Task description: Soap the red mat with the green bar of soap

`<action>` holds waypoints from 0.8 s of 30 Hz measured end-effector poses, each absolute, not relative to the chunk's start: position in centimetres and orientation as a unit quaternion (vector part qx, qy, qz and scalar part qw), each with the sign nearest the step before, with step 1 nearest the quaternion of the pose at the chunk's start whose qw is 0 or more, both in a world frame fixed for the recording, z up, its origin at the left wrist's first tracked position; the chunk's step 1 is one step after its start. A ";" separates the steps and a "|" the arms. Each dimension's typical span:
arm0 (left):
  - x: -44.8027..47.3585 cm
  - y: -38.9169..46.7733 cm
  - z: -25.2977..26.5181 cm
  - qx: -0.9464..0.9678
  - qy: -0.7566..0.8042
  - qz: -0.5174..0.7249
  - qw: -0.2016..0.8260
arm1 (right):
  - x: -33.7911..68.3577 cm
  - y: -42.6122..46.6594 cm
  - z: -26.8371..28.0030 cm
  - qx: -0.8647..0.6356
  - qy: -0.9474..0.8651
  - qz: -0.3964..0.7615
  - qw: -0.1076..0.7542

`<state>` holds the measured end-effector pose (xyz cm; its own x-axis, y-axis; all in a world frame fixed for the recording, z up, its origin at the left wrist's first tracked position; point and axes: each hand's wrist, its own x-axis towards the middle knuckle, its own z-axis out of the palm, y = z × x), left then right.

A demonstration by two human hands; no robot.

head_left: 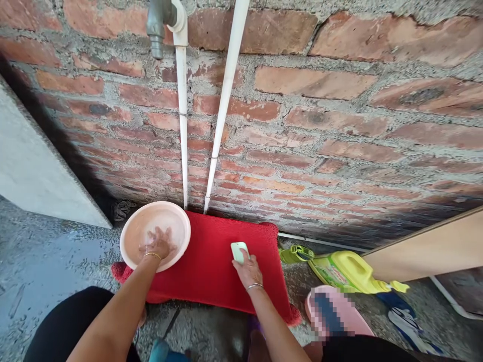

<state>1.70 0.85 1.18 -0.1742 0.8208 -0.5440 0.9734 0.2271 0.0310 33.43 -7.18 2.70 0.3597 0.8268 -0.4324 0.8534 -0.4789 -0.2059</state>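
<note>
My left hand [158, 242] is inside a pale pink round basin [127, 236], its fingers spread in cloudy water. The basin rests on the left end of a red cloth [211, 261], which lies spread flat over a low support with its bunched corners hanging past the edges. On the right part of the cloth, my right hand [249, 269] grips a pale green bar [239, 249] that looks like soap. The bar's far end sticks out beyond my fingers, and its underside is hidden.
A brick wall [320, 120] with white pipes [222, 110] and a grey tap [154, 30] stands behind. To the right lie a yellow-green jug [347, 269], a pink tub [354, 317] and sandals [407, 324]. A pale slab [45, 161] leans at the left over wet floor.
</note>
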 end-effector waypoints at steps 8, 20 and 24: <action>1.3 0.6 1.3 0.565 0.765 -0.209 0.229 | 32.9 -9.1 3.4 0.868 0.437 -0.233 -0.034; 1.4 0.5 0.7 0.580 0.759 -0.188 0.228 | 27.9 -9.3 1.8 0.768 0.594 -0.238 0.017; 1.5 0.4 1.0 0.571 0.764 -0.190 0.233 | 35.3 -11.0 1.8 0.855 0.471 -0.217 0.014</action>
<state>1.46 0.44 0.97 -0.2396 0.7833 -0.5736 0.9609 0.2758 -0.0247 35.25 -11.00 1.75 0.4609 0.7997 -0.3846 0.8117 -0.5552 -0.1817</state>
